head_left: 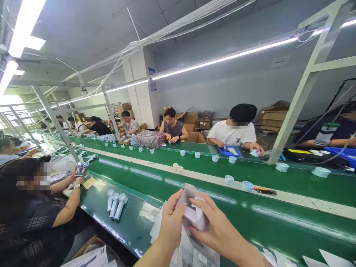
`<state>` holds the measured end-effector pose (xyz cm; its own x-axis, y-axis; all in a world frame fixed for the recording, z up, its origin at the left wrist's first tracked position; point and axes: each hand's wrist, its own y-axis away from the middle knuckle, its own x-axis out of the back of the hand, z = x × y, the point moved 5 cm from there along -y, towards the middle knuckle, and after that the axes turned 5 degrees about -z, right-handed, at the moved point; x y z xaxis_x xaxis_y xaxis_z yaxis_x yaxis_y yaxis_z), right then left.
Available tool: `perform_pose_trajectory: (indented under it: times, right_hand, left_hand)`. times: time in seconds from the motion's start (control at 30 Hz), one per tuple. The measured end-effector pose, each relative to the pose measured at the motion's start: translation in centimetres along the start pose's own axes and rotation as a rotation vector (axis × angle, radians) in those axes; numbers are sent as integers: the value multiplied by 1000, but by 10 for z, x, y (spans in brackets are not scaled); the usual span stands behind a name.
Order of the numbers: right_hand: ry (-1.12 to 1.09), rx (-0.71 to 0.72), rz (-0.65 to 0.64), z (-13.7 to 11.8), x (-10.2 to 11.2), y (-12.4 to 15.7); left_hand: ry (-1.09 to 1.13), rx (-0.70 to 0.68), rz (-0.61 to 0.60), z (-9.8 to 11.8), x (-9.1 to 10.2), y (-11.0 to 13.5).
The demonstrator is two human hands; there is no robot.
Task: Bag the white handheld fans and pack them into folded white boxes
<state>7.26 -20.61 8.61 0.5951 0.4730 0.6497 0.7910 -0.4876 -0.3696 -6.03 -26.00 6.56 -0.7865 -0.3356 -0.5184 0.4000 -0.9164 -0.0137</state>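
Observation:
A small white cardboard box (197, 218) is held up in front of me with its upper end open and a flap standing up. My left hand (171, 218) grips its left side, thumb against the wall. My right hand (215, 218) wraps the right side, its fingertips at the open end. What is inside the box cannot be made out. Below my hands lie papers or flat packaging sheets (180, 250). To the left, three light-blue handheld fans (118, 205) lie side by side on the green table.
A green conveyor (205, 189) runs across, carrying several pale-blue round parts (215, 158). An orange and black tool (264, 190) lies on its pale strip. At left, a co-worker (27, 207) holds fans (81, 168). Several people sit along the far side; a metal post (294, 111) rises at right.

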Motion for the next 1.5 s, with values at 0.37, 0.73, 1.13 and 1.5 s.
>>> perform_pose_trajectory:
  times: [0.37,0.73,1.13,1.5]
  right_hand:
    - [-124,208,-288,-7,26,-19]
    - [246,63,321,-4,7,24]
    - [-16,-135,236,12,23,59]
    - [-19,-76,234,14,44,93]
  left_hand:
    - [193,286,-434,-17,-4,-30]
    - [-349,-12,-190,-17,-11,-16]
    - [-184,200,-414,-36,-59,-4]
    - [-87,311,-381,-51,-85,16]
